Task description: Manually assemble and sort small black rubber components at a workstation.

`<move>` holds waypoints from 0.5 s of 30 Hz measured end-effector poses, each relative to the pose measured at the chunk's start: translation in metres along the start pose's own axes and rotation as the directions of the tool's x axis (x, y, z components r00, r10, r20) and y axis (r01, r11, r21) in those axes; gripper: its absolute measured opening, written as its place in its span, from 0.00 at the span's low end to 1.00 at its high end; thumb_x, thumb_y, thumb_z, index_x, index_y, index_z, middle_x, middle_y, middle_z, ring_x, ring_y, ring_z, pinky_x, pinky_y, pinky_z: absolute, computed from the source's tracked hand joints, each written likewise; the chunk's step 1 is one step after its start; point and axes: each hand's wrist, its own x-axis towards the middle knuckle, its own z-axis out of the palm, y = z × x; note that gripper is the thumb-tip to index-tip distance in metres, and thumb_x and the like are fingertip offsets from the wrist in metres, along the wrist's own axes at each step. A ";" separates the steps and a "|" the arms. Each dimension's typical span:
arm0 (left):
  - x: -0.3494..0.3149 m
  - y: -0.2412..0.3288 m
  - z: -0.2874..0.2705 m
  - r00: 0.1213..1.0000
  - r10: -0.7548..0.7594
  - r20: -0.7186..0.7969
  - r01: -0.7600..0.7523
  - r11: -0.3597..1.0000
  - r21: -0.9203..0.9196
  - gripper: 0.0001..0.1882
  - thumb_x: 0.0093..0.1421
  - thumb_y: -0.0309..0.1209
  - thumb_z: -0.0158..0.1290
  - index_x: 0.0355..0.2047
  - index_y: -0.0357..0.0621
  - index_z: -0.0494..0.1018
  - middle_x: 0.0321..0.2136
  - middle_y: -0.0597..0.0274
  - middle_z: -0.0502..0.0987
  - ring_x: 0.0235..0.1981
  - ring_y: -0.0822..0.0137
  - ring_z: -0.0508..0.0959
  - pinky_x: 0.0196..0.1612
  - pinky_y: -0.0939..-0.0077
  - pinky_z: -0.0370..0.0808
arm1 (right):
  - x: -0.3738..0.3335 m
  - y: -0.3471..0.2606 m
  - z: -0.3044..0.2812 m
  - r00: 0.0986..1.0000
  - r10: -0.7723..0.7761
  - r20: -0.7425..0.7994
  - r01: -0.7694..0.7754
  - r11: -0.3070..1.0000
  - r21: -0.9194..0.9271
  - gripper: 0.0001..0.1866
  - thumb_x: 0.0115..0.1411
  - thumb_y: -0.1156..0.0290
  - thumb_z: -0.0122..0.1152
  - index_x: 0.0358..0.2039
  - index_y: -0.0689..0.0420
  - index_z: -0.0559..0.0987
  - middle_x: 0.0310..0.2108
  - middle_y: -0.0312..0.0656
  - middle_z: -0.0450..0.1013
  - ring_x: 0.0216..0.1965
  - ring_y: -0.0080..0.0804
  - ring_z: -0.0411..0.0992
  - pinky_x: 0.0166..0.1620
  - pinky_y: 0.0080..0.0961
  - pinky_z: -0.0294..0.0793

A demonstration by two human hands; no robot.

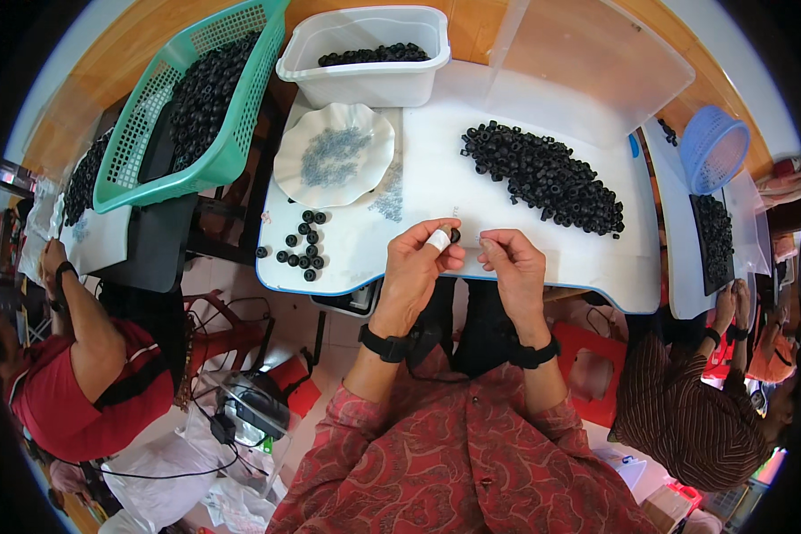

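Note:
My left hand [416, 267] pinches a small round black plastic part [455, 235] above the table's front edge. White tape wraps one of its digits. Close beside it, my right hand [514, 267] has thumb and fingers pressed together; whatever they hold is too small to make out. Beyond that hand a long heap of small black parts [543, 178] lies on the white table [445, 133]. Several separate black round parts [304, 261] sit at the table's front left. Behind them a wavy-rimmed white plate [378, 133] bears small clear pieces [331, 157], and more clear pieces lie next to it.
A white tub [365, 87] with black parts stands at the back left, beside a green basket [231, 133] of black parts. A clear plastic sheet [587, 67] rises at the back right. Co-workers sit on both sides, one in a red shirt [98, 400], one in stripes [685, 409].

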 end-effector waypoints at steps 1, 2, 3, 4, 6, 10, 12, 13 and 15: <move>-0.002 -0.001 -0.001 1.000 0.000 -0.002 0.000 1.000 -0.001 0.11 0.63 0.23 0.50 0.45 0.33 0.75 0.31 0.59 0.77 0.27 0.72 0.77 0.32 0.81 0.76 | -0.001 -0.003 0.001 1.000 0.001 0.002 -0.001 1.000 0.000 0.04 0.62 0.77 0.58 0.37 0.61 0.77 0.31 0.34 0.75 0.28 0.17 0.72 0.32 0.15 0.72; -0.004 -0.003 -0.002 1.000 -0.007 0.029 0.009 0.998 -0.059 0.12 0.63 0.24 0.50 0.45 0.33 0.75 0.32 0.59 0.77 0.28 0.73 0.77 0.32 0.81 0.76 | -0.003 -0.008 0.002 1.000 -0.001 0.016 0.001 1.000 0.015 0.04 0.61 0.77 0.58 0.37 0.61 0.77 0.30 0.33 0.75 0.28 0.17 0.71 0.32 0.15 0.71; -0.006 -0.004 -0.002 0.998 -0.012 0.062 0.019 0.993 -0.117 0.12 0.63 0.25 0.51 0.46 0.33 0.74 0.33 0.59 0.77 0.29 0.73 0.76 0.33 0.82 0.75 | -0.005 -0.012 0.003 1.000 -0.004 0.030 0.003 1.000 0.030 0.04 0.61 0.77 0.58 0.37 0.61 0.77 0.30 0.33 0.75 0.28 0.17 0.71 0.32 0.15 0.71; -0.008 -0.005 -0.003 0.998 -0.012 0.060 0.019 0.993 -0.117 0.12 0.63 0.25 0.51 0.46 0.33 0.74 0.33 0.59 0.77 0.29 0.73 0.76 0.33 0.82 0.75 | -0.007 -0.016 0.004 0.999 -0.003 0.032 0.002 1.000 0.031 0.04 0.61 0.77 0.58 0.37 0.61 0.77 0.30 0.33 0.75 0.28 0.17 0.71 0.32 0.15 0.71; -0.011 -0.004 -0.003 0.994 -0.014 0.111 0.032 0.986 -0.162 0.13 0.63 0.24 0.51 0.46 0.32 0.74 0.34 0.59 0.76 0.29 0.73 0.75 0.34 0.82 0.74 | -0.011 -0.023 0.008 1.000 0.015 0.020 -0.015 1.000 0.019 0.04 0.62 0.78 0.58 0.37 0.61 0.77 0.30 0.33 0.74 0.29 0.16 0.70 0.32 0.15 0.70; -0.015 -0.005 0.000 0.993 0.005 0.120 0.014 0.987 -0.161 0.13 0.63 0.24 0.51 0.47 0.32 0.74 0.34 0.59 0.76 0.30 0.72 0.75 0.34 0.81 0.74 | -0.015 -0.027 0.009 0.999 -0.012 0.041 0.011 1.000 0.027 0.04 0.61 0.78 0.58 0.37 0.62 0.77 0.30 0.33 0.74 0.29 0.16 0.70 0.33 0.14 0.70; -0.017 -0.004 0.002 0.992 0.033 0.126 -0.011 0.986 -0.166 0.12 0.65 0.24 0.49 0.46 0.33 0.74 0.30 0.63 0.76 0.30 0.74 0.75 0.33 0.81 0.75 | -0.016 -0.028 0.010 0.997 -0.047 0.068 0.046 0.999 0.030 0.04 0.61 0.78 0.58 0.37 0.62 0.77 0.31 0.34 0.74 0.31 0.16 0.71 0.35 0.15 0.72; -0.018 -0.005 0.002 0.992 0.034 0.125 -0.013 0.986 -0.167 0.12 0.65 0.24 0.49 0.46 0.33 0.74 0.30 0.63 0.76 0.30 0.74 0.75 0.33 0.81 0.75 | -0.016 -0.029 0.011 0.996 -0.048 0.070 0.046 0.999 0.030 0.04 0.61 0.78 0.58 0.37 0.62 0.77 0.31 0.34 0.74 0.31 0.16 0.71 0.35 0.15 0.72; -0.019 -0.006 0.001 0.991 0.040 0.124 -0.019 0.986 -0.169 0.12 0.65 0.23 0.48 0.46 0.33 0.74 0.31 0.62 0.76 0.29 0.74 0.76 0.33 0.82 0.76 | -0.018 -0.032 0.013 0.995 -0.044 0.092 0.035 0.995 0.094 0.04 0.61 0.79 0.58 0.37 0.63 0.77 0.32 0.35 0.74 0.33 0.17 0.71 0.37 0.15 0.73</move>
